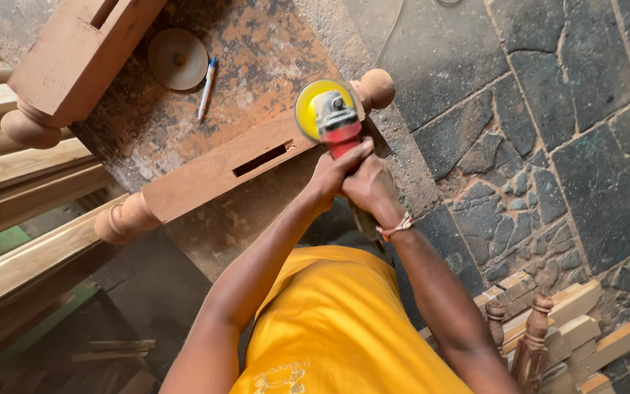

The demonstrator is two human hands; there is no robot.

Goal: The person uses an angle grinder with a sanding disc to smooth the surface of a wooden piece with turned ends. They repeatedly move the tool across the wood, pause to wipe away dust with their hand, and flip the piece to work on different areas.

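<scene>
Setting: outdoor workshop, dark irregular stone paving (548, 146), rusty orange-stained worktable (257, 44) seen from above.
Left hand (333, 174): fingers (351, 155) curled fully closed round the red body of the angle grinder (337, 124); no gap visible between fingers and tool.
Right hand (370, 186): wrapped closed on the grinder's rear handle, just behind and touching the left hand; the handle's dark end sticks out below the wrist. Beaded bracelet (397, 228) on that wrist.
Grinder: just ahead of the fingertips, grey gear head with a yellow sanding disc (311, 106) beyond it; disc laid against the far end of the turned wooden leg (242, 164).
Wooden leg: reddish, lies diagonally across the table from under the disc away to the left of the fingers; rectangular mortise slot (260, 159) beside the left hand; round knob (377, 87) just past the disc, rounded turning at the other end overhanging the table edge.
Farther out, upper left of fingers: white-and-blue pen (206, 87), loose round sanding disc (178, 58), second wooden leg (74, 55) with a slot.
Far left: stacked pale planks (23, 175).
Lower right, behind the right arm: pile of turned spindles and wood offcuts (555, 321) on the paving.
Near body: yellow shirt (329, 321).
</scene>
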